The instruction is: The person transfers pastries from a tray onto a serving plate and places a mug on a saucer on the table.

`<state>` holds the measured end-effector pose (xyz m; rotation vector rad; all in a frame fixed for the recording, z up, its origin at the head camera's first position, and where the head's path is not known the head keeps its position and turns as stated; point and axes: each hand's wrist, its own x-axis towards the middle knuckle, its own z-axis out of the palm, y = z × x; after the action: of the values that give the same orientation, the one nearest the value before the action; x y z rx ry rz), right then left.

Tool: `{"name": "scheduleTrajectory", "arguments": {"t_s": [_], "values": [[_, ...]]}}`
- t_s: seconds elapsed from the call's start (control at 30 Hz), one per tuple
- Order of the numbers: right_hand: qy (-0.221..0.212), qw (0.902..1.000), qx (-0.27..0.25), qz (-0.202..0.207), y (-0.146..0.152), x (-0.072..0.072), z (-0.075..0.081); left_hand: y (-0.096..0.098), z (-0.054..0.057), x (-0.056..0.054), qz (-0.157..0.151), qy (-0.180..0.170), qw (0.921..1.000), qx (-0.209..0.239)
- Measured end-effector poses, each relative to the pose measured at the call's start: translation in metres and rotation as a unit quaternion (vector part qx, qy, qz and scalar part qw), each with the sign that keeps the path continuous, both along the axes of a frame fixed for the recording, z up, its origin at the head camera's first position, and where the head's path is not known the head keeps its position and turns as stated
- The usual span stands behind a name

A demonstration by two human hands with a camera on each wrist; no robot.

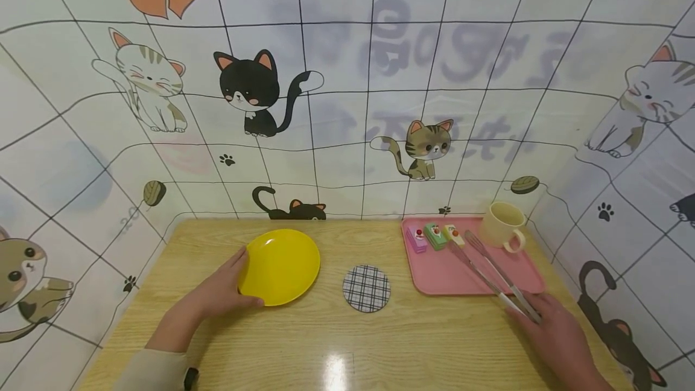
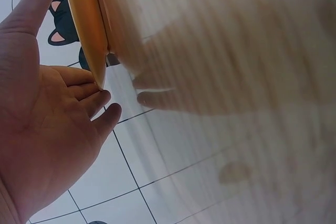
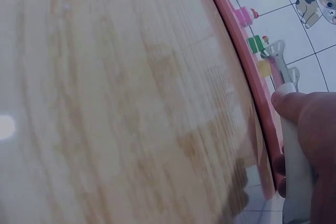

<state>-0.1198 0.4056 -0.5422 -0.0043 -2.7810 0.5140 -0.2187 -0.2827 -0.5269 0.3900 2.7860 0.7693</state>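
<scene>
My left hand [image 1: 222,288] holds the left side of a round yellow plate [image 1: 282,267], thumb at its near rim and fingers at the rim farther back. In the left wrist view the plate [image 2: 86,19] appears edge-on against the fingers. My right hand [image 1: 559,330] grips metal tongs [image 1: 488,273] by the handle end. Their parted tips reach over a pink tray [image 1: 450,279], close to three small toy cakes: pink [image 1: 417,240], green [image 1: 435,236] and yellow [image 1: 453,235]. In the right wrist view the thumb lies along the handle of the tongs [image 3: 296,182].
A cream mug [image 1: 502,226] stands at the tray's back right corner. Between plate and tray lies a round checked coaster [image 1: 366,288]. The wooden table [image 1: 304,343] meets a cat-patterned cloth wall [image 1: 347,113] at the back and sides.
</scene>
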Motion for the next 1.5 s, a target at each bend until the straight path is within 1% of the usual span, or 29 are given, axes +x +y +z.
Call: {"name": "scheduleTrajectory", "arguments": {"t_s": [0.33,0.63,0.8,1.03,1.13,1.27,1.37,1.43,1.5], "values": [[-0.02,0.9997,0.014,-0.007,-0.001,-0.005,-0.001,0.002,0.003,0.002,-0.001,-0.003,1.0,0.001],[-0.076,0.997,0.013,-0.011,-0.002,-0.01,0.004,0.002,0.003,0.002,-0.003,-0.003,1.0,0.006],[-0.09,0.9958,0.003,-0.016,-0.002,-0.011,0.005,0.003,0.003,0.002,-0.004,-0.004,1.0,0.006],[-0.067,0.9976,-0.011,-0.014,-0.002,-0.013,0.003,0.002,0.002,0.002,0.001,-0.004,1.0,0.002],[-0.066,0.9975,-0.013,-0.021,-0.003,-0.014,0.002,0.002,0.002,0.001,0.002,-0.004,1.0,0.002],[-0.068,0.9972,-0.01,-0.029,-0.004,-0.015,0.003,0.002,0.004,0.002,0.001,-0.005,1.0,0.006],[-0.06,0.9975,-0.014,-0.033,-0.004,-0.013,0.003,0.004,0.007,0.003,0.002,-0.005,0.9999,0.01],[-0.052,0.9977,-0.024,-0.036,-0.005,-0.011,0.003,0.004,0.008,0.004,0.002,-0.005,0.9999,0.013],[-0.031,0.9985,-0.028,-0.036,-0.005,-0.01,0.004,0.004,0.007,0.004,0.004,-0.007,0.9999,0.013]]}}
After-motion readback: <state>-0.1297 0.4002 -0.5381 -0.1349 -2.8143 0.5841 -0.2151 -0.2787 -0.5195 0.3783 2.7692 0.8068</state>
